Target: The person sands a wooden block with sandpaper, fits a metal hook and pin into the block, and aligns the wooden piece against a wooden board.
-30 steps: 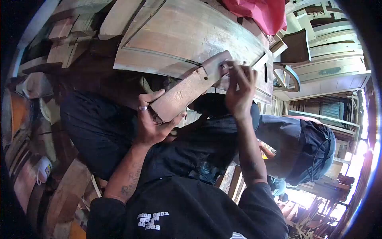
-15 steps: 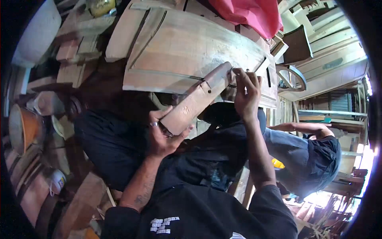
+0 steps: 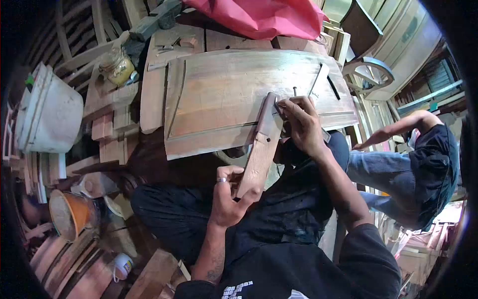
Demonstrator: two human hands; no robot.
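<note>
The left hand [image 3: 230, 203], with a ring [image 3: 222, 180] on one finger, is clamped on the near end of a notched wooden block [image 3: 259, 158], fingers bent around one long side and thumb against the other, so they stand only the block's width apart. The right hand [image 3: 305, 128] is at the far end, its fingers curled close together and the fingertips at the block's right edge near the tip; the thumb is largely hidden, and whether they pinch the wood or some small dark piece against it cannot be told. The block is held above the person's lap, its far part in front of a broad curved wooden panel [image 3: 224, 89]. Its long axis runs steeply from the near end at lower left to the far end at upper right, pointing away from the body and leaning slightly to the right. A step crosses it partway along, with a round dark hole [image 3: 269, 140] close by; beyond the step the wood is darker. On the panel, just past the right fingers, are a dark bolt-like pin [image 3: 295, 91] and a pale strip [image 3: 319, 79].
</note>
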